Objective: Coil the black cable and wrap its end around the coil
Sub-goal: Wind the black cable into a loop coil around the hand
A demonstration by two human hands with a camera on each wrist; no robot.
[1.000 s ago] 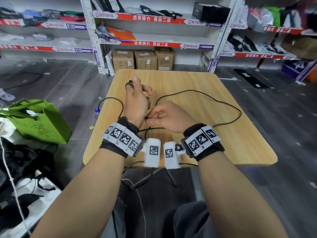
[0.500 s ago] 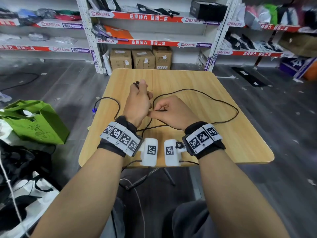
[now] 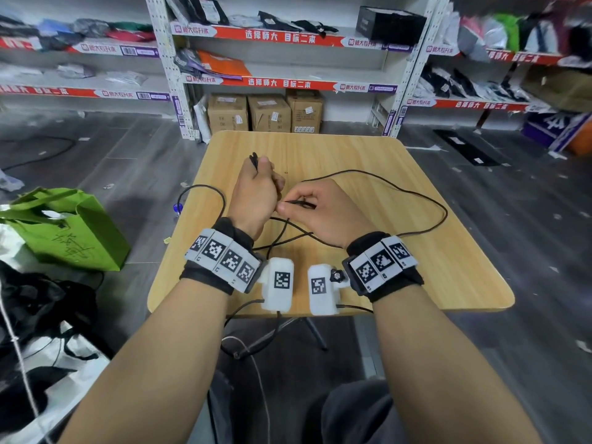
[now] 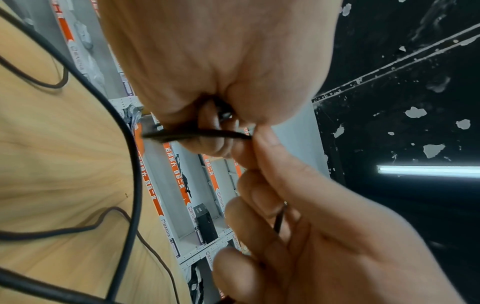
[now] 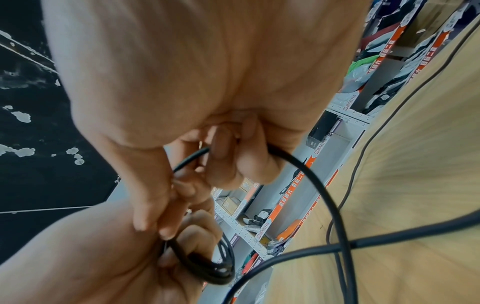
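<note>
Here we are looking down at a wooden table (image 3: 400, 261) in the centre of the head view, with both hands working just above it. Our left hand (image 3: 256, 193) is clenching a small bundle of loops of the black cable (image 3: 416, 193), whose folded tips are poking out above the knuckles, while our right hand (image 3: 323, 213) is pinching a short stretch of the same cable between thumb and forefinger, right beside the left fist. In the right wrist view the gathered loops (image 5: 207, 265) are sitting in the left palm, and one strand is arching from the right fingers (image 5: 228, 162) down to them. The rest of the cable is trailing loose over the table, sweeping out to the right of the frame and curling off the left edge. At the left of the head view a green paper bag (image 3: 67, 232) is standing open on the floor with dark scribbled writing on its side; we cannot tell what is in it. At upper centre three cardboard boxes (image 3: 266, 113) are sitting closed under the shelves (image 3: 278, 59), each bearing small white labels too small to read. The shelf edges are carrying red strips printed with white Chinese characters, and packaged goods are lying on them. Square black-and-white marker tags are showing on both wristbands (image 3: 224, 261).
</note>
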